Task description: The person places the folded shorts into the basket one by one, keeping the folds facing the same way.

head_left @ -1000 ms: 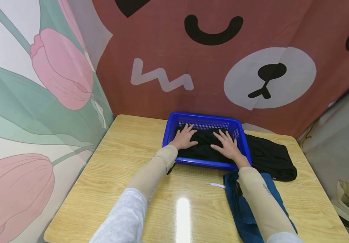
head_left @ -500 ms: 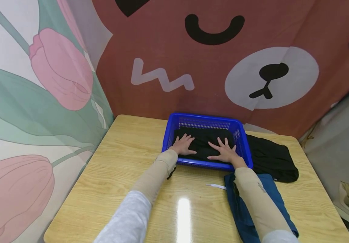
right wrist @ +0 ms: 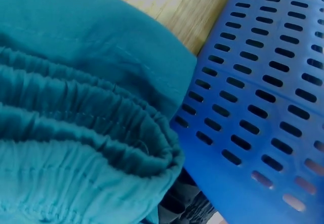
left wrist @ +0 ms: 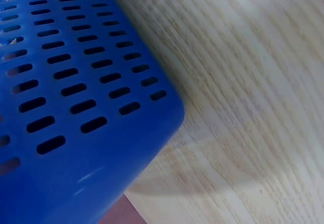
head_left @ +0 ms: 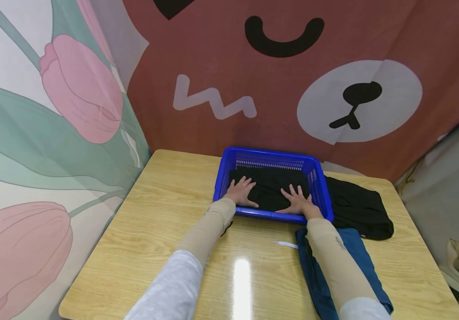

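Note:
A blue plastic basket with slotted walls stands at the back of the table, and a folded black garment lies in it. My left hand rests on the garment's left part, fingers spread. On its front right part lies my right hand, its fingers spread as well, close to the near rim. The left wrist view shows only the basket wall and wood. In the right wrist view, the basket wall stands beside a teal garment with a gathered elastic waistband. Neither wrist view shows a hand.
Right of the basket lies a second folded black garment. The teal garment lies in front of it, partly under my right forearm, with a white drawstring end sticking out left. A printed cloth hangs behind the wooden table.
Both hands have slid over the black garment toward the basket's near side. In the last half second the right hand has shifted slightly right, while the left has hardly moved.

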The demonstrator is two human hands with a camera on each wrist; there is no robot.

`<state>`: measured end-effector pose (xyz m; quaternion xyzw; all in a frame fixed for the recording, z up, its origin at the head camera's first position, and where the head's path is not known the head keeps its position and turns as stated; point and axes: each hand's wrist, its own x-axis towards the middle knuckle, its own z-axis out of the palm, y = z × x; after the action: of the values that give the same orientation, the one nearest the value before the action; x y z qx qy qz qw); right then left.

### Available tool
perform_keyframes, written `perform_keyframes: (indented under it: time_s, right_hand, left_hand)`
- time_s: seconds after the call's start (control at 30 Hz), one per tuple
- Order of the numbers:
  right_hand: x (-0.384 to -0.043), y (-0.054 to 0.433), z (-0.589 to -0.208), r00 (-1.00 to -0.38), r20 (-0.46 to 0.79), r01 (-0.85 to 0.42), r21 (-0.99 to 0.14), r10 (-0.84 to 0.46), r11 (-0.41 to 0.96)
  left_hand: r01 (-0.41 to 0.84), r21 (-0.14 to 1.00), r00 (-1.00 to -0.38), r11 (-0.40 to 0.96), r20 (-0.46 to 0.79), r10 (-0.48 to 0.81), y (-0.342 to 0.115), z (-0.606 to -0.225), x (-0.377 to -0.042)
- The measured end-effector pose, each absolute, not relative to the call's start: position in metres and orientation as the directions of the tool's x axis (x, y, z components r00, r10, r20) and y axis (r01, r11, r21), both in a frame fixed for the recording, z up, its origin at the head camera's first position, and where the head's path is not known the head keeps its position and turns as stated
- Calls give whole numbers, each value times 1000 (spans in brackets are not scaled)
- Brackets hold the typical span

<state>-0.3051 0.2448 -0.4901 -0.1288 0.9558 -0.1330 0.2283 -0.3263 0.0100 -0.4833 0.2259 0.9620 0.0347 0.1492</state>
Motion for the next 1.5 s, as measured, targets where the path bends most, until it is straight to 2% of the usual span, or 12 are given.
perform_keyframes:
  time_s: [0.13, 0.47, 0.8, 1.1, 1.37, 1.5]
  right_hand:
    - [-303, 248, -490, -859, -429, -151, -312, -281, 938]
    - [-302, 247, -491, -881, -433, -107, -207, -189, 973]
    - [-302, 244, -489, -880, -455, -4, -278, -135, 961]
    - [-299, 253, -487, -893, -404, -81, -284, -196, 955]
    - [-297, 258, -482, -919, -252, -170, -437, -302, 883]
    - [-294, 261, -483, -934, -168, -205, -471, -315, 858]
  left_hand:
    - [417, 124, -861, 900, -263, 435, 7, -480, -321]
    - [310, 242, -895, 919, -251, 368, -1, -484, -323]
    - [274, 270, -894, 923, -281, 348, -1, -485, -326]
    - [335, 286, -899, 898, -189, 396, 2, -482, -322]
    - [321, 298, -903, 899, -188, 385, 2, -474, -322]
    - [308, 330, -910, 892, -170, 377, 3, -470, -321]
